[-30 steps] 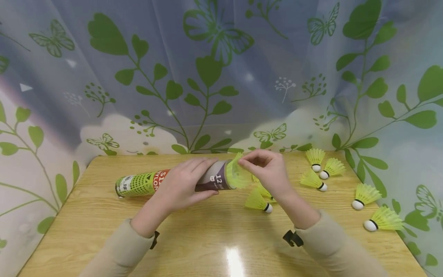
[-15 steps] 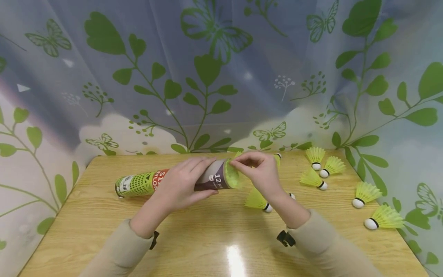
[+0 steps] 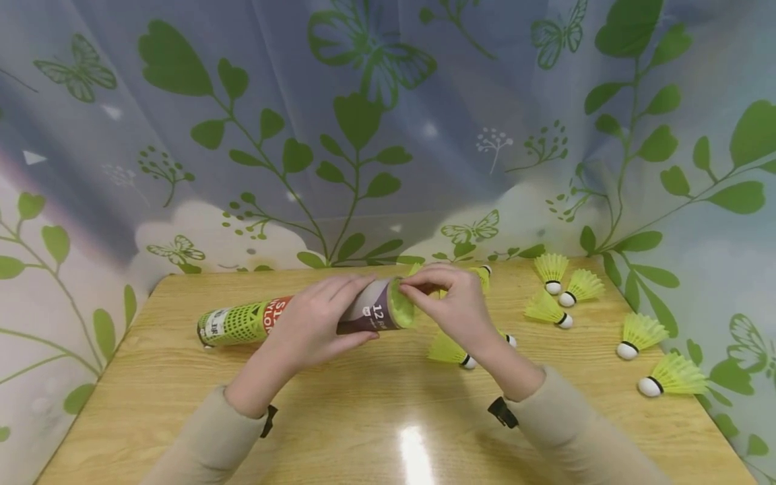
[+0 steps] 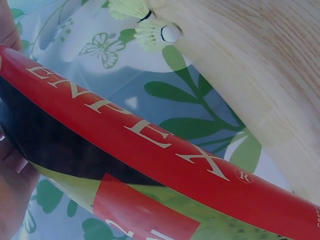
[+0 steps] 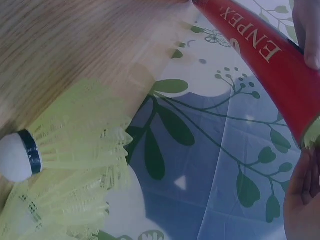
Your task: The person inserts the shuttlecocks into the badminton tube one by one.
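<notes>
Red, green and grey, the tube [image 3: 374,310] lies sideways over the table [image 3: 339,417], its open end toward the right. The left hand [image 3: 315,320] is clamped around its middle. The right hand [image 3: 459,304] has thumb and fingertips together at the mouth, where a yellow shuttlecock [image 3: 403,311] shows inside; whether they pinch it, I cannot tell. More shuttlecocks [image 3: 644,333] lie to the right.

The shuttlecock [image 3: 403,311] that stuck out a second ago has slid deeper into the tube [image 3: 372,310].
</notes>
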A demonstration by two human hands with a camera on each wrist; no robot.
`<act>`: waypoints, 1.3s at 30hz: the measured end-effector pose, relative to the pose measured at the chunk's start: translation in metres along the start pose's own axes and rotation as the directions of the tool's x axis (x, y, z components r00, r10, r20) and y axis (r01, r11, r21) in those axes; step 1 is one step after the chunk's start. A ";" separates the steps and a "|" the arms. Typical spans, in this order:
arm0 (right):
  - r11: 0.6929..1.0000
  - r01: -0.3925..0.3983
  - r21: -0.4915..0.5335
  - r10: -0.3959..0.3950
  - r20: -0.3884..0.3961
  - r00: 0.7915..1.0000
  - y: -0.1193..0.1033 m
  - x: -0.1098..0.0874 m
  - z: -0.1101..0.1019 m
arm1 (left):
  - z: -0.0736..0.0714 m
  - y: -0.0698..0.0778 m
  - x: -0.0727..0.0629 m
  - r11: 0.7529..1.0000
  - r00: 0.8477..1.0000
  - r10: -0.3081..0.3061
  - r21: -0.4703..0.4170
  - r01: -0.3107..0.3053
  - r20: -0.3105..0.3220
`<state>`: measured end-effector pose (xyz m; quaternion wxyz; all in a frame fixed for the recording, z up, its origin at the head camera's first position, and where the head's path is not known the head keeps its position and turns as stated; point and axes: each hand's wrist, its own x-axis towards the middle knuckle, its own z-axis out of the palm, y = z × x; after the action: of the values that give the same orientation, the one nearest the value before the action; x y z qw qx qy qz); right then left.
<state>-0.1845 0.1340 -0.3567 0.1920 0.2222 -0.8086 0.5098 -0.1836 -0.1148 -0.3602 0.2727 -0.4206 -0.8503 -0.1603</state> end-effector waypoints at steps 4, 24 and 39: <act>1.000 -0.026 0.015 0.026 0.016 1.000 0.000 0.000 -0.002 | 0.001 -0.001 -0.001 1.000 1.000 0.007 0.004 -0.007 0.000; 0.981 0.171 -0.090 -0.178 -0.074 0.981 0.006 -0.003 -0.010 | -0.001 -0.003 -0.002 1.000 1.000 -0.005 -0.006 0.005 -0.003; 0.995 -0.100 -0.001 0.098 0.222 0.970 0.058 -0.013 -0.045 | -0.008 -0.006 -0.007 1.000 0.999 -0.018 -0.002 0.018 0.031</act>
<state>-0.2024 0.1992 -0.3879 0.0736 0.2382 -0.8324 0.4950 -0.1822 -0.1264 -0.3587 0.2575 -0.4158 -0.8579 -0.1573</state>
